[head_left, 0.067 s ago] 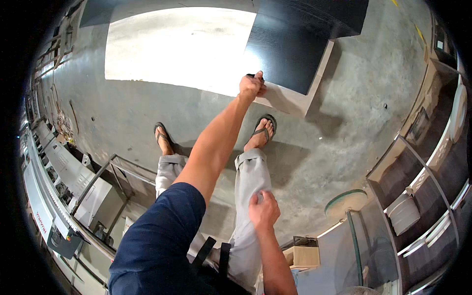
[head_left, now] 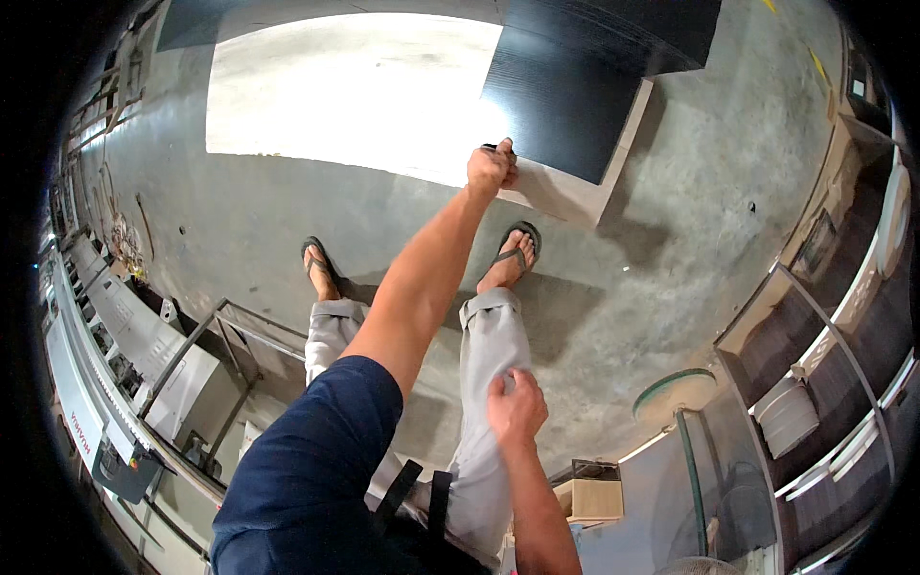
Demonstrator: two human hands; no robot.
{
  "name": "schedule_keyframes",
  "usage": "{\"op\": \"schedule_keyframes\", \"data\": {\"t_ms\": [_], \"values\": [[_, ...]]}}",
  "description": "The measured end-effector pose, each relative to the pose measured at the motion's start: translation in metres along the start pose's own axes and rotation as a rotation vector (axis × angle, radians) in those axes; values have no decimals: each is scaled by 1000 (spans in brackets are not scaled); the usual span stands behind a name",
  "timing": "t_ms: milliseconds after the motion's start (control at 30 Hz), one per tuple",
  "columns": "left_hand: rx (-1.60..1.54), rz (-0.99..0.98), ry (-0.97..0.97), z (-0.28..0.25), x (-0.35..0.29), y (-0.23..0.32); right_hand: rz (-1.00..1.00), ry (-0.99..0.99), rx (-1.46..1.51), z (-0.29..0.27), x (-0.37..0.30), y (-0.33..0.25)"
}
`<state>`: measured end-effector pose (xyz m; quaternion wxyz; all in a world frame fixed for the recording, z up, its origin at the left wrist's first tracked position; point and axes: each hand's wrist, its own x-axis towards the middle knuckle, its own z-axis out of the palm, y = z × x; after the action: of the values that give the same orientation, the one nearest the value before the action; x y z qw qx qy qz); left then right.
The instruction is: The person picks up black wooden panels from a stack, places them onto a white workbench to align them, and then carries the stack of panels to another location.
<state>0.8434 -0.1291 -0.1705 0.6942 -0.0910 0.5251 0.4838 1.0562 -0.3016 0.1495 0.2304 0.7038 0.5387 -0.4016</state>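
My left hand reaches forward and is closed round a small dark object, mostly hidden by the fingers, so its kind is unclear. The hand rests at the near edge of a black wood-grain panel, where a glossy, brightly lit section meets it on the left. A pale wooden strip runs along the panel's near right corner. My right hand lies against my right trouser leg at the knee, its fingers loosely curled with nothing visible in them.
Grey concrete floor surrounds my sandalled feet. On the left stand a long machine and a metal rail frame. Dark shelving fills the right side, near a green-poled stand and a small wooden box.
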Motion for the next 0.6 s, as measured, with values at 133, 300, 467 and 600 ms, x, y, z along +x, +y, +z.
{"op": "schedule_keyframes", "data": {"t_ms": [133, 300, 467, 600], "values": [[679, 16, 314, 14, -54, -24, 13, -6, -39, -3, 9, -1], [948, -146, 80, 11, -214, -28, 67, -128, -99, -20, 29, -4], [519, -254, 273, -45, -366, -42, -20, -130, -182, -12, 17, -17], [384, -325, 322, -86, -440, -30, -137, -10, -137, 15, 2, 9]]}}
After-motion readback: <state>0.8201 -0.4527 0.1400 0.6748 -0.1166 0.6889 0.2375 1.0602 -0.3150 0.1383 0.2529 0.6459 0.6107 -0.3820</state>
